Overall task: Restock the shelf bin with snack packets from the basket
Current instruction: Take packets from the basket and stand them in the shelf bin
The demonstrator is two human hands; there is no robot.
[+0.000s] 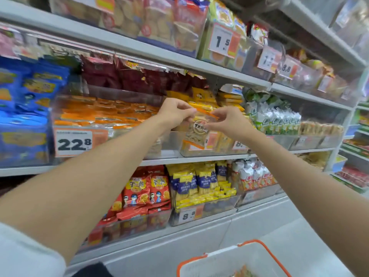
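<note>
Grip is 2-handed: left hand (175, 114) and right hand (229, 121) each pinch the orange top seal of 1 snack packet (199, 130), which hangs upright at the clear shelf bin (215, 153); the basket (229, 260) is well below. I'd lower the packet straight in behind the front wall, label out, and release both pinches together.

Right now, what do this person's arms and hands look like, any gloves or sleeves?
No gloves: the left hand and right hand are bare, with no ring, watch or bracelet showing. Both forearms are bare too. A pale, whitish sleeve covers the left upper arm; no sleeve shows on the right.
</note>
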